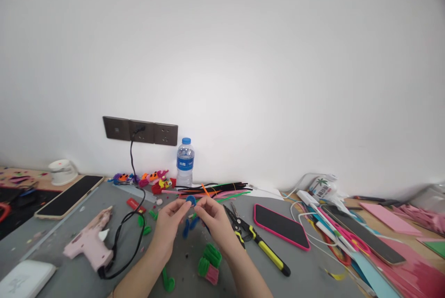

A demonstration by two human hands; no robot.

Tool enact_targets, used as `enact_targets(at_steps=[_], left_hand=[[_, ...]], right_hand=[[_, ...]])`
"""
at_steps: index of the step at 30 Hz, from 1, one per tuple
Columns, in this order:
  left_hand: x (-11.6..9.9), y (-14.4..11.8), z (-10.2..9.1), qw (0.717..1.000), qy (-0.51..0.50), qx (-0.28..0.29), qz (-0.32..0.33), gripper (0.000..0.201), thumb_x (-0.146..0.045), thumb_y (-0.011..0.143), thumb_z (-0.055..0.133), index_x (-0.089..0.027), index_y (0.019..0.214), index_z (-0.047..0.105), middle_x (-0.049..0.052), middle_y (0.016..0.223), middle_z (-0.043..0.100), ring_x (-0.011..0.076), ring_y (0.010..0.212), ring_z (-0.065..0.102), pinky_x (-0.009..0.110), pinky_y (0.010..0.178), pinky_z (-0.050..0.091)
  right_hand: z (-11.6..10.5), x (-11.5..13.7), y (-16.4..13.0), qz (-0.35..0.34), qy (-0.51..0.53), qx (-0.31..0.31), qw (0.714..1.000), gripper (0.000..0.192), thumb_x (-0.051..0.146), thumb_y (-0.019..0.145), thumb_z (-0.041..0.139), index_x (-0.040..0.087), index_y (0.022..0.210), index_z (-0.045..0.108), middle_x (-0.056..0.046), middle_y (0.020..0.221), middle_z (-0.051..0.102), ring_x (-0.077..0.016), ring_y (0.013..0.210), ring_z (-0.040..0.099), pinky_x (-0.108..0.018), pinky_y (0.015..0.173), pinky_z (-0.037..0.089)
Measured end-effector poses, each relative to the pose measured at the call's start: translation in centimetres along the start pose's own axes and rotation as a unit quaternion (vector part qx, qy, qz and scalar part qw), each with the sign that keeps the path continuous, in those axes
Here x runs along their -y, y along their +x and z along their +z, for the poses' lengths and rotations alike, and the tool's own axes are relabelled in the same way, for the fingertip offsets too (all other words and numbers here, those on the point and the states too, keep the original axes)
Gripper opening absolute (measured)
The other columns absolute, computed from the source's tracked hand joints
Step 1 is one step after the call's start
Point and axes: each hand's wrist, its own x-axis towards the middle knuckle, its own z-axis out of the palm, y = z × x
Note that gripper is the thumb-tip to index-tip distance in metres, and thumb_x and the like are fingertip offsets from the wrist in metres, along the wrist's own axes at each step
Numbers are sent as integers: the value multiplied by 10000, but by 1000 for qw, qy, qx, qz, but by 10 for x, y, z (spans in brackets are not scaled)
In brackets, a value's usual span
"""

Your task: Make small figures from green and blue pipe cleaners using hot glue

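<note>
Both hands, left (169, 218) and right (214, 214), pinch a blue coil (190, 200) between fingertips, apparently mid-winding; tightening it needs steady, small turns

Two bare forearms rise from the bottom edge of the view, ending in a left hand (169, 222) and a right hand (216, 220). No sleeves, gloves, rings, watch or bracelets show. The fingernails look short and unpainted, though small and slightly blurred.
</note>
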Motion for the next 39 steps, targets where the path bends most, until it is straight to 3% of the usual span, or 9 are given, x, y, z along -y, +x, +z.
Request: enact_targets(at_steps=[23,27,31,35,39], left_hand=[[-7,-11,8,999,-36,14,27,414,-478,628,791,-174,498,542,-70,509,354,95,506,289,221,463,255],[-7,-9,6,999,19,-14,42,341,-496,631,775,-172,604,670,-42,504,501,115,492,399,233,466,313],[-7,-3,1,990,120,34,61,287,-435,650,765,-173,767,761,52,733,726,207,675,601,286,623,458],[-6,2,-4,982,168,74,42,376,-424,651,758,-159,917,767,104,862,752,253,767,638,327,666,491],[-8,2,-4,980,170,93,40,396,-424,649,756,-164,947,751,114,904,741,264,805,644,339,687,500]], right_hand=[[3,15,-7,39,46,6,998,350,454,740,726,187,672,510,72,560,408,-87,523,346,-212,507,276],[-3,14,-4,22,3,-3,1000,357,490,752,699,183,686,530,43,599,488,-101,547,419,-223,534,343],[-16,11,-1,1,-65,-10,998,308,466,791,639,189,717,528,33,579,513,-115,509,443,-237,507,364],[-29,14,0,-40,-178,-43,982,206,370,823,586,190,724,576,29,559,505,-129,507,430,-246,503,333],[-37,20,-1,-84,-261,-53,960,164,304,833,572,195,716,610,-5,642,591,-160,595,493,-263,567,362]])
